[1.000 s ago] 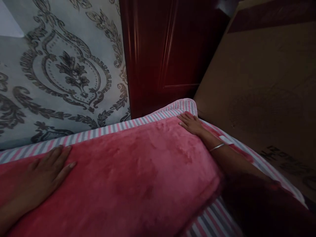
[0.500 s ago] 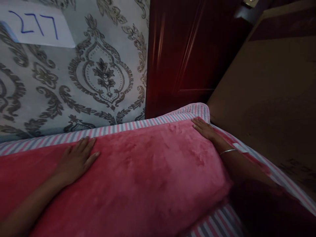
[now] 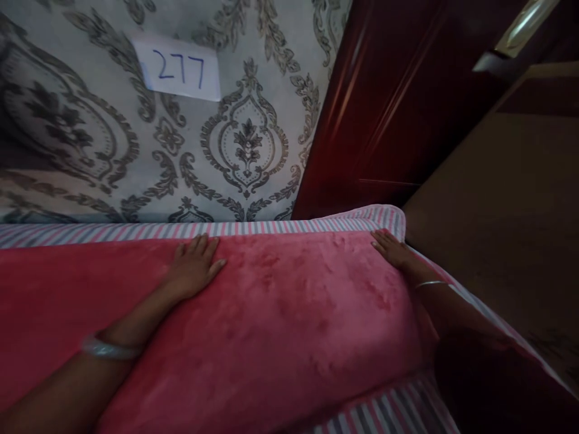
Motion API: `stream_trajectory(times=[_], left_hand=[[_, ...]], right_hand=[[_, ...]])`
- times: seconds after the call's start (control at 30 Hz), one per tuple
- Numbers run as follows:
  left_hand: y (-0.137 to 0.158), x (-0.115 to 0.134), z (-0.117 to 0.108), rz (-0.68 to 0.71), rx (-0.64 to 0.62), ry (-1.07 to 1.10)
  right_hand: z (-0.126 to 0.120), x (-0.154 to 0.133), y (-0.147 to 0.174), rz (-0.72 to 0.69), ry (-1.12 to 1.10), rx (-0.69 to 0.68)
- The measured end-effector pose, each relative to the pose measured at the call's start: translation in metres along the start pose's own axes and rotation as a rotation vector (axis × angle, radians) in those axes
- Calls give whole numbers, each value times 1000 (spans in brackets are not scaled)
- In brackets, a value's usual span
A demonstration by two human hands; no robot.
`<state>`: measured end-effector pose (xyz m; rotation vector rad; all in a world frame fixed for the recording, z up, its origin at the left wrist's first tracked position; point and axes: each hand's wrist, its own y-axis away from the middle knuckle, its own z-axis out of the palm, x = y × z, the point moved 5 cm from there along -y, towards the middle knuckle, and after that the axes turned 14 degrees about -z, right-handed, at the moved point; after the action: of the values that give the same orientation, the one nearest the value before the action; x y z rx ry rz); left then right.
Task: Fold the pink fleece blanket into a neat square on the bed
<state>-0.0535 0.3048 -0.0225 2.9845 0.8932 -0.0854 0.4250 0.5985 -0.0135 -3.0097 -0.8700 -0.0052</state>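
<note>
Red plush blanket [image 3: 289, 319], lying over striped bedding [image 3: 375, 416], looks mostly flat already, some ruffled patches left! Left hand [image 3: 194, 265] rests palm-down, fingers slightly fanned, gripping nothing; right hand [image 3: 391, 248] at the far-right corner, fingers extended, also gripping nothing; striped border [image 3: 253, 227] beyond, then patterned wall [image 3: 246, 144].

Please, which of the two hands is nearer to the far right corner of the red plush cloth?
The right hand: it rests at that corner of the red plush cloth, while the left hand lies further left, near the cloth's far edge.
</note>
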Motion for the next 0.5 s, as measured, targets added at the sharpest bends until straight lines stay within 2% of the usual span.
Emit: stream_trajectory(times=[0.07, 0.13, 0.2, 0.23, 0.27, 0.37, 0.43, 0.5], left_hand=[[2, 1, -3, 2, 8, 21], [4, 2, -4, 5, 11, 38], [5, 2, -5, 5, 4, 50], [5, 2, -5, 8, 4, 53], [6, 1, -5, 13, 7, 53], [6, -1, -6, 32, 36, 45], [4, -2, -5, 45, 55, 30], [2, -2, -5, 55, 60, 11]], right_hand=[[-17, -21, -3, 42, 13, 4], [-32, -64, -11, 19, 20, 61], [-40, -134, -15, -99, 0, 123], [-40, -179, -15, -204, -25, 147], [-40, -229, -12, -383, -86, 185], [-27, -360, 5, -658, -101, 160], [-19, -415, 14, -767, -86, 142], [-11, -434, 14, -794, -43, 97]])
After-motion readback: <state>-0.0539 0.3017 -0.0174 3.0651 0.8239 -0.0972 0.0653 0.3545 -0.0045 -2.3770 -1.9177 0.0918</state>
